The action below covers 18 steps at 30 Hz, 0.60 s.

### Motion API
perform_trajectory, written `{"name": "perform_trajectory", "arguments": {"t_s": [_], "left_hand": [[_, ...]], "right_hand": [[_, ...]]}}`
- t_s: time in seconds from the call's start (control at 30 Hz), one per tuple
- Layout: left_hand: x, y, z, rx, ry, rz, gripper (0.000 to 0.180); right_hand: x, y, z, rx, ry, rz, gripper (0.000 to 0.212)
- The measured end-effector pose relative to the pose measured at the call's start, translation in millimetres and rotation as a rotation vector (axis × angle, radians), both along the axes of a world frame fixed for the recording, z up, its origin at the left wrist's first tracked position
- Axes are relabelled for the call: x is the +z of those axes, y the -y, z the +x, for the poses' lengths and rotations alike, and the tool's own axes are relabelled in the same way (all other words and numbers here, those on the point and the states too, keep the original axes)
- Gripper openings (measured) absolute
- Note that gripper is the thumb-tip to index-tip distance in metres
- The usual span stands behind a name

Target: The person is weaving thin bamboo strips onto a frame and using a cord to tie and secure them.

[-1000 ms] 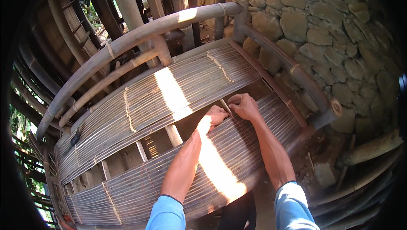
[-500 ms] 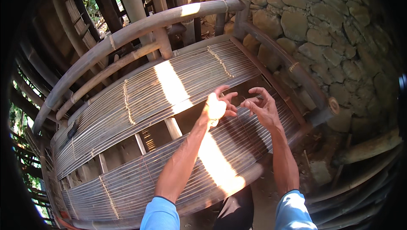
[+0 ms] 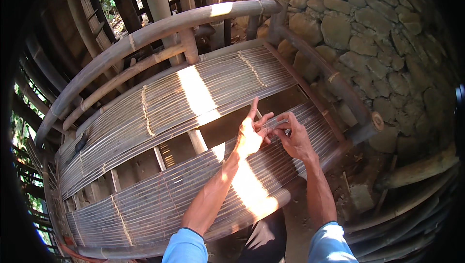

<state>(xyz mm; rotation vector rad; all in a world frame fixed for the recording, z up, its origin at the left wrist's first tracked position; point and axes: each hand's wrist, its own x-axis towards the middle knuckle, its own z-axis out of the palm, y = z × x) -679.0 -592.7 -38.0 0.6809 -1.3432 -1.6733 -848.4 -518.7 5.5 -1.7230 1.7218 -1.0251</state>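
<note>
Both hands meet over the near slatted panel (image 3: 145, 214) of a bamboo bench, beside the gap along its middle. My left hand (image 3: 250, 136) points its index finger up and away; its other fingers bend toward the right hand, seemingly closed on something too fine to make out. Close against them, my right hand (image 3: 295, 142) is closed in a pinch, thumb and index finger together. What lies between the fingertips is too thin to name. Beyond the gap lies the far slatted panel (image 3: 169, 100), with cord bindings across its slats.
A curved bamboo backrest (image 3: 160, 24) runs along the far side, and a bamboo armrest (image 3: 334, 76) closes the right end. Crosspieces (image 3: 197, 142) span the gap. A small dark object (image 3: 82, 142) lies at the left. A stone wall (image 3: 373, 45) and stacked bamboo poles (image 3: 407, 205) stand at right.
My right hand has turned inward and its fingers have come together in a pinch. The left index finger has straightened, the other left fingers have bent, and the hands are closer.
</note>
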Motion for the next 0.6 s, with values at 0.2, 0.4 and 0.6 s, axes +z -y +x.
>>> {"name": "perform_trajectory", "arguments": {"t_s": [0.2, 0.4, 0.6], "left_hand": [[24, -23, 17, 0.268, 0.545, -0.799, 0.083], [62, -129, -1, 0.121, 0.489, -1.299, 0.064], [94, -194, 2, -0.087, 0.346, -1.496, 0.042]], "right_hand": [[18, -6, 9, 0.084, -0.037, 0.031, 0.033], [-11, -19, 3, -0.202, 0.017, 0.047, 0.038], [-1, -30, 10, 0.064, 0.284, 0.244, 0.043]]}}
